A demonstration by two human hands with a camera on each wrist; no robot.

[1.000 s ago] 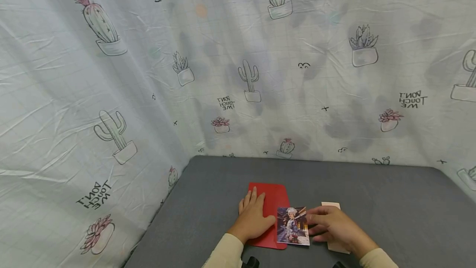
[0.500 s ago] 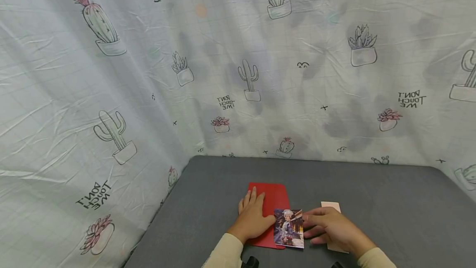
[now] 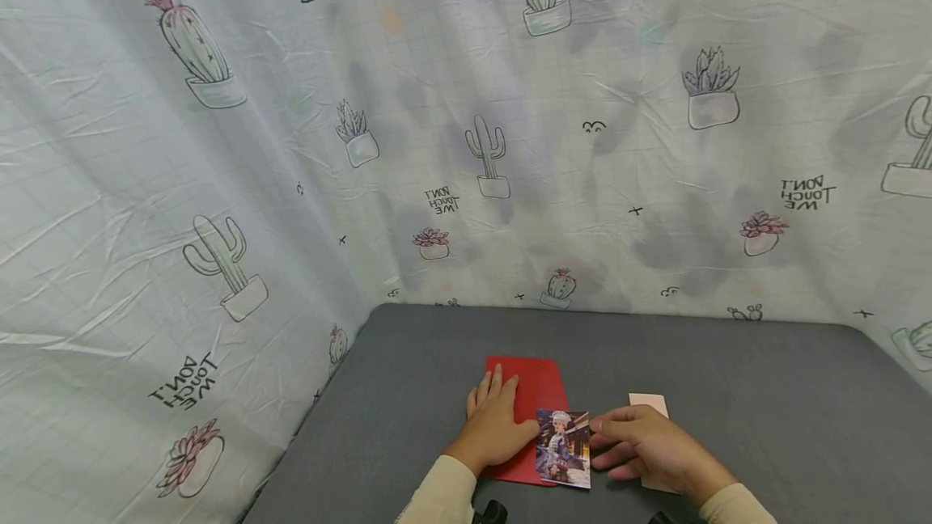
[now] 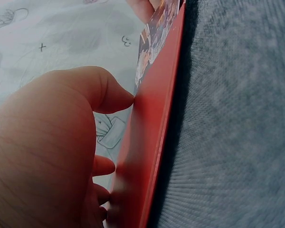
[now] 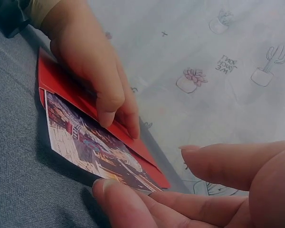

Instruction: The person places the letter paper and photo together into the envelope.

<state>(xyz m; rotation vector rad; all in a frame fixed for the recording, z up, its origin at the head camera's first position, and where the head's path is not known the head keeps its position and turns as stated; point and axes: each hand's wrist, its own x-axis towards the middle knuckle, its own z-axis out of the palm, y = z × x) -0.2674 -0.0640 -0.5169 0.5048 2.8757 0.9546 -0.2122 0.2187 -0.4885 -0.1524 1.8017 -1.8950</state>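
I see my left hand [image 3: 495, 427] lying flat, fingers straight, on a flat red paper envelope [image 3: 537, 385] that rests on the grey fabric-covered worktop [image 3: 728, 370]; the left wrist view shows the thumb pressed against the envelope's red face. My right hand [image 3: 644, 447] pinches the right edge of a glossy rectangular photo card printed with a costumed figure [image 3: 563, 448], thumb under and fingers over in the right wrist view. The card sits at the envelope's near right corner, its left side overlapping the red paper; I cannot tell whether it is inside the opening or merely on top. A pale beige paper slip [image 3: 648, 403] lies partly beneath the right hand. A white cactus-print cloth [image 3: 466, 144] hangs behind the worktop.
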